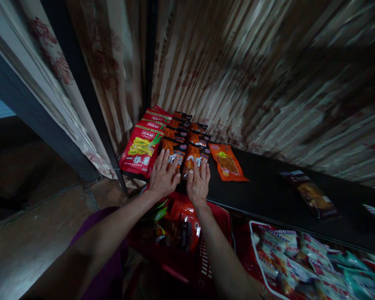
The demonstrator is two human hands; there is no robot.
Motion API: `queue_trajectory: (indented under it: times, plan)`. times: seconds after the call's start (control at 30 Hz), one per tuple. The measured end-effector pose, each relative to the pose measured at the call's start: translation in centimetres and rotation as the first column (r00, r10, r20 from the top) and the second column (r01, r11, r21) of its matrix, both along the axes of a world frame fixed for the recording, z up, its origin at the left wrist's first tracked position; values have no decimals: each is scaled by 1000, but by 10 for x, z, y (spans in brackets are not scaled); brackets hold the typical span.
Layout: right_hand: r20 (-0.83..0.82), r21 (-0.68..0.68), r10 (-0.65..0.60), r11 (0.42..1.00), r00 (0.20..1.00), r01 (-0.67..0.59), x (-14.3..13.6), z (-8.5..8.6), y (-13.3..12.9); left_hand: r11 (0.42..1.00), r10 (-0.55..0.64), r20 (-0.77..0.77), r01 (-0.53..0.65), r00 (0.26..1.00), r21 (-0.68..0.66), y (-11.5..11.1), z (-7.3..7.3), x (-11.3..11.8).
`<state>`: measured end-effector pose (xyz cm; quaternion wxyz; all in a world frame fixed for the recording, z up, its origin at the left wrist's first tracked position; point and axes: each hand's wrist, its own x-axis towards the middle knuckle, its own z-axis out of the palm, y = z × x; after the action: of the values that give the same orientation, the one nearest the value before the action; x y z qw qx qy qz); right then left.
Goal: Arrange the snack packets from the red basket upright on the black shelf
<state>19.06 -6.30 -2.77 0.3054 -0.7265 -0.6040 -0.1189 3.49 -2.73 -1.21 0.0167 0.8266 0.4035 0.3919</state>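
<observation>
My left hand (163,174) lies with fingers spread on the front black-and-orange snack packet (174,146) of the left row. Beside it, my right hand (198,179) rests flat on the front packet (198,151) of the right row, its fingers stretched out. Both rows run back toward the curtain, the packets overlapping. Left of them are several overlapping red snack bags (143,150) with yellow sticks and green onion printed on them. A flat orange packet (227,163) lies just right of my right hand.
These goods lie on a black shelf (259,187) before a striped curtain (200,75). A dark brown packet (312,195) lies farther right. Below stand a red basket (223,223) with packets and a white-rimmed basket (258,258) full of snack bags. A dark post (90,83) rises at left.
</observation>
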Motion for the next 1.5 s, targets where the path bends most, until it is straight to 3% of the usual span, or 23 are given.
queue_trajectory:
  times: [0.77, 1.5]
  plan:
    - [72, 59, -63, 996, 995, 59, -7, -1, 1, 1000, -4, 47, 5, 999, -16, 10, -4, 7]
    - [90, 10, -89, 996, 992, 89, -11, 4, -1, 999, 52, 18, -52, 998, 16, 7, -3, 10]
